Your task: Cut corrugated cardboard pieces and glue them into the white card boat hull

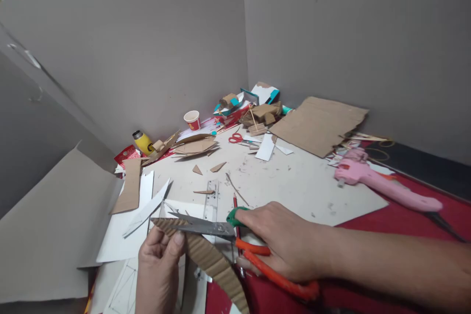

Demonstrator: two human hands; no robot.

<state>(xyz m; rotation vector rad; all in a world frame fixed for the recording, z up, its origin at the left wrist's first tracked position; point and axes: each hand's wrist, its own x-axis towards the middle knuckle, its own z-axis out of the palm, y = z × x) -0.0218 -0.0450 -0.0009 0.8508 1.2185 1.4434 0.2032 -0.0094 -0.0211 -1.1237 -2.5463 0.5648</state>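
My left hand (162, 262) pinches a curved strip of corrugated cardboard (215, 262) near its pointed end, thumb on top. In my right hand (281, 235) is a pair of scissors (206, 225) with grey blades and orange and green handles. The blades point left and lie across the cardboard strip close to my left thumb, slightly apart at the tips. Below the scissors, a clear ruler (211, 198) and a dark red pencil (235, 202) lie on the table, both partly hidden by my right hand and the tool.
A pink glue gun (386, 186) lies at the right with its cord. Flat cardboard (320, 125) rests at the back right. Red-handled scissors (236, 138), a paper cup (192, 120), a yellow bottle (143, 142) and several cardboard scraps stand or lie further back, before grey partition walls (165, 34).
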